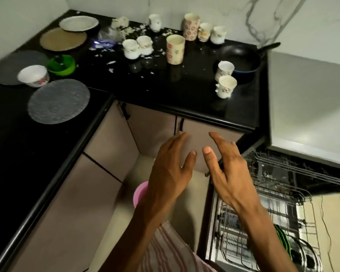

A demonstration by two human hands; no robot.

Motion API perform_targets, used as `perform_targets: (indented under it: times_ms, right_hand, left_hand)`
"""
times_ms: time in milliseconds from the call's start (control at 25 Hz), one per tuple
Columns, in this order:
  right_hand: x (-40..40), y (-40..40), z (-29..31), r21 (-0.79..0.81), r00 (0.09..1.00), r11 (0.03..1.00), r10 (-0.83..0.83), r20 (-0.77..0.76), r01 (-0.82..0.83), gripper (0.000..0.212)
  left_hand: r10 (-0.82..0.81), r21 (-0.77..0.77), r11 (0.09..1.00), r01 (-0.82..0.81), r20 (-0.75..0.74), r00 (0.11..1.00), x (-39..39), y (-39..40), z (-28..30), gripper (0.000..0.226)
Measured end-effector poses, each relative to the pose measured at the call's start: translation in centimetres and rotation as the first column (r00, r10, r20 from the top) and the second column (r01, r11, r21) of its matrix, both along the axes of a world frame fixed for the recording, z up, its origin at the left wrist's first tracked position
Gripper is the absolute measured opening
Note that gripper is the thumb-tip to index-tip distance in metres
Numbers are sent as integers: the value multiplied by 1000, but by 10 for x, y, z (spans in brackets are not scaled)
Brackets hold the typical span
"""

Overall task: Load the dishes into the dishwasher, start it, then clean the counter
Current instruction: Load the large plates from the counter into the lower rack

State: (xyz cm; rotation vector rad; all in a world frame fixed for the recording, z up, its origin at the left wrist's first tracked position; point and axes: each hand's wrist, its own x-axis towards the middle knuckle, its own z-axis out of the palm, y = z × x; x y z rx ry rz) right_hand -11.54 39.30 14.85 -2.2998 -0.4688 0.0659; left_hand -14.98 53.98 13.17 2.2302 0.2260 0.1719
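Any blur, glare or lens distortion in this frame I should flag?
Head view: motion blur smears the cups and debris at the back of the counter; the glossy black top mirrors the cups; wide-angle bending curves its edges; both hands stay fairly sharp.

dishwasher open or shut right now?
Open: the dishwasher has its upper rack and lower rack pulled out in plain view.

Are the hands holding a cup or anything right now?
No. The left hand and right hand are both open in the air below the counter, holding nothing.
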Motion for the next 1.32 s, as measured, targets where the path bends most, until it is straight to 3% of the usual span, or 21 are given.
perform_targets:
  times_ms: [240, 400, 640, 800, 1000, 1320]
  right_hand:
    - [38, 43, 4, -5, 987, 988, 154, 53, -154, 70]
    - [72, 70, 1, 83, 962, 959, 269, 51, -272, 71]
    - [156, 106, 6, 0, 880, 883, 468, 87, -470, 75]
    - [200, 114, 11, -31, 827, 829, 558, 71, -558, 80]
    - [244, 125, 11, -60, 784, 786, 618, 53, -615, 80]
    - [281, 167, 5, -29, 741, 741, 672, 12, -671, 75]
  left_hand:
    - [184, -35, 982, -184, 16, 983, 11, 42, 4, 58]
    - [303, -49, 952, -302, 31, 952, 29, 61, 3, 56]
    - [519, -29, 855, -519, 105, 849, 84, 81, -3, 54]
    - [629, -92, 777, -622, 94, 772, 114, 75, -3, 55]
    - [702, -74, 712, -698, 70, 708, 147, 73, -9, 52]
    - [734, -50, 678, -733, 105, 671, 182, 108, -7, 50]
